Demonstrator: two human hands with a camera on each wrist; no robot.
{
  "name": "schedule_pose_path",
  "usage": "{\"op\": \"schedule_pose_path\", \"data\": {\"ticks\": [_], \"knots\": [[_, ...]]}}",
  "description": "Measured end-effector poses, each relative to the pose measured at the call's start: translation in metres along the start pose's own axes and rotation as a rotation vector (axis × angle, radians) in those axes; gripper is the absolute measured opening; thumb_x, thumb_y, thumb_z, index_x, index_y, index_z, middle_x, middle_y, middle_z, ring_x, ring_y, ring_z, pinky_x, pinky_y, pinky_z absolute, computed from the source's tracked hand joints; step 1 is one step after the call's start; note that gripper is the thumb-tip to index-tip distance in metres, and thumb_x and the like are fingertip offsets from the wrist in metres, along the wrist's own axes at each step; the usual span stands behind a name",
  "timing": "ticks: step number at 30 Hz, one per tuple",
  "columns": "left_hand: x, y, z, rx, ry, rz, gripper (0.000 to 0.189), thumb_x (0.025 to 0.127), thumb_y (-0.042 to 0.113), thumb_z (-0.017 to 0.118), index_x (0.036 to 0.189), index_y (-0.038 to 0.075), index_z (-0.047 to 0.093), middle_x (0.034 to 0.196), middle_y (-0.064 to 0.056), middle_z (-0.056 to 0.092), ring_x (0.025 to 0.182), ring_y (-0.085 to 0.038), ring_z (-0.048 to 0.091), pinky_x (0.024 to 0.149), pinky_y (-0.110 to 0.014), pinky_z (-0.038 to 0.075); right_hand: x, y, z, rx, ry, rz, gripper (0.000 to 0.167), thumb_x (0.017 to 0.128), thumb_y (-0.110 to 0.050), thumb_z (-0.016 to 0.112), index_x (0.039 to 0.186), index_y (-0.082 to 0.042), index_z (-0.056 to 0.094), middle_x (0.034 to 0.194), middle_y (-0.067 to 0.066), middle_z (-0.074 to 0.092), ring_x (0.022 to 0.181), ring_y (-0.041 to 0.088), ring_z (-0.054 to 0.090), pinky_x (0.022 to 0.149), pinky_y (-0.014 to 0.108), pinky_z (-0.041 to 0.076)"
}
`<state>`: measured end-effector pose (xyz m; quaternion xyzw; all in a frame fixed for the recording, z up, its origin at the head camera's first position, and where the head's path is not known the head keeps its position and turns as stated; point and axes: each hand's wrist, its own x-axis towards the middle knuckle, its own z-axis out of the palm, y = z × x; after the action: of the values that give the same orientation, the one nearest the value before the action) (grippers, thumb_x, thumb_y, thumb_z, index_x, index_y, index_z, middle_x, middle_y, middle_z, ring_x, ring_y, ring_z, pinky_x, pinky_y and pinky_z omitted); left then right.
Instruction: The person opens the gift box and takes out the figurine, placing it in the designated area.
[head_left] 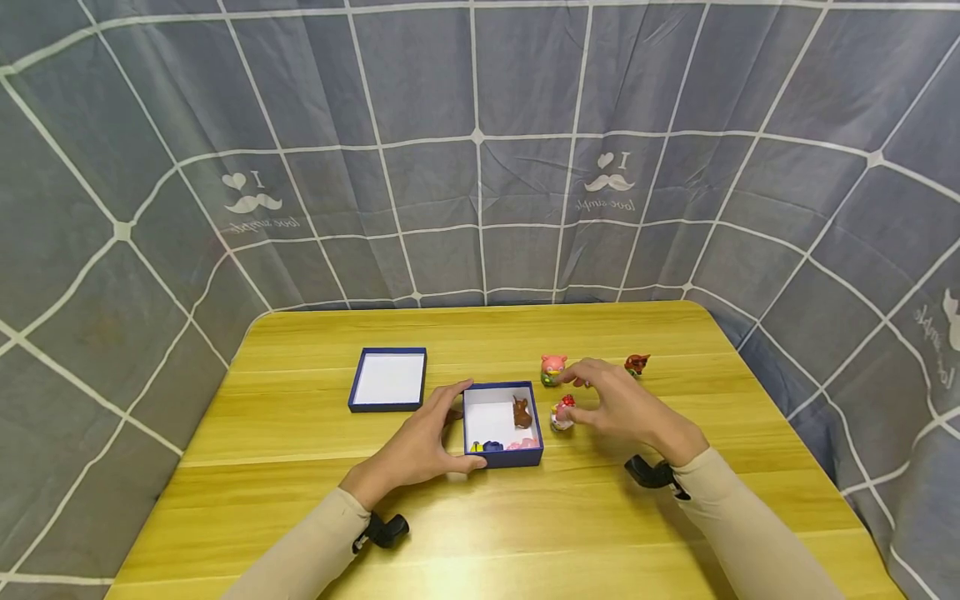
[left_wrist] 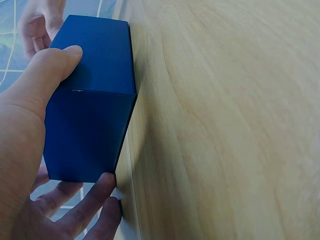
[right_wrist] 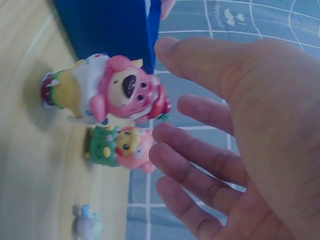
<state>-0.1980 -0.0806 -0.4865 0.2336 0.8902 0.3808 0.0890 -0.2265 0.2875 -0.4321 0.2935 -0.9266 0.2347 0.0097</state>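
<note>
My left hand (head_left: 420, 446) grips the left side of an open blue box (head_left: 504, 458), thumb on the near wall and fingers at the far wall. Inside the white interior lie a brown figurine (head_left: 521, 412), a dark blue one (head_left: 492, 446), and pink and yellow pieces along the near wall. Just right of the box stands a pink bear figurine (right_wrist: 127, 90) with a strawberry on its head. My right hand (head_left: 618, 404) hovers beside it, thumb and fingers spread apart, holding nothing. Behind the bear stands a figurine in a pink hood and green outfit (head_left: 553, 369).
A blue-rimmed lid (head_left: 389, 379) with its white inside up lies left of the box. A reddish-brown figurine (head_left: 637, 364) stands beyond my right hand. In the right wrist view, a small pale-blue figurine (right_wrist: 89, 223) sits farther along the wooden table (head_left: 465, 533).
</note>
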Motion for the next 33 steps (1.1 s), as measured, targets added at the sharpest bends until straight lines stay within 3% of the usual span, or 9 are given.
{"op": "schedule_pose_path", "data": {"ticks": [7, 16, 22, 29, 33], "knots": [[-0.001, 0.001, -0.002, -0.003, -0.001, 0.004, 0.126, 0.088, 0.056, 0.102, 0.185, 0.022, 0.03, 0.18, -0.013, 0.047, 0.152, -0.032, 0.064, 0.13, -0.06, 0.053, 0.006, -0.012, -0.005, 0.001, 0.003, -0.05, 0.047, 0.099, -0.026, 0.097, 0.138, -0.009, 0.079, 0.133, 0.01, 0.082, 0.121, 0.034, 0.077, 0.106, 0.058, 0.066], [0.0, 0.0, -0.001, -0.009, -0.005, 0.007, 0.126, 0.088, 0.056, 0.102, 0.185, 0.02, 0.031, 0.18, -0.012, 0.047, 0.151, -0.032, 0.065, 0.129, -0.06, 0.054, 0.023, -0.03, -0.009, 0.046, -0.163, -0.111, 0.044, 0.104, -0.023, 0.092, 0.145, -0.013, 0.08, 0.146, 0.005, 0.08, 0.149, 0.039, 0.069, 0.127, 0.065, 0.055], [0.0, 0.0, -0.001, -0.012, -0.008, 0.007, 0.125, 0.089, 0.053, 0.102, 0.185, 0.02, 0.03, 0.179, -0.013, 0.047, 0.15, -0.032, 0.065, 0.127, -0.06, 0.055, 0.041, -0.045, -0.008, 0.108, -0.308, -0.178, 0.046, 0.107, -0.025, 0.089, 0.15, -0.012, 0.078, 0.14, 0.008, 0.082, 0.129, 0.03, 0.077, 0.114, 0.057, 0.063], [0.0, -0.001, -0.001, -0.009, -0.004, 0.013, 0.124, 0.089, 0.055, 0.102, 0.185, 0.018, 0.032, 0.179, -0.012, 0.047, 0.151, -0.031, 0.065, 0.128, -0.059, 0.055, 0.062, -0.056, -0.003, 0.147, -0.455, -0.231, 0.049, 0.106, -0.023, 0.089, 0.151, -0.008, 0.077, 0.135, 0.011, 0.081, 0.114, 0.03, 0.079, 0.103, 0.051, 0.068], [0.0, -0.002, -0.002, -0.016, -0.007, 0.019, 0.124, 0.089, 0.055, 0.102, 0.184, 0.018, 0.032, 0.179, -0.011, 0.047, 0.151, -0.03, 0.065, 0.128, -0.058, 0.055, 0.073, -0.059, 0.003, 0.163, -0.542, -0.227, 0.047, 0.106, -0.021, 0.089, 0.15, -0.009, 0.077, 0.13, 0.012, 0.084, 0.102, 0.017, 0.08, 0.092, 0.034, 0.069]]}}
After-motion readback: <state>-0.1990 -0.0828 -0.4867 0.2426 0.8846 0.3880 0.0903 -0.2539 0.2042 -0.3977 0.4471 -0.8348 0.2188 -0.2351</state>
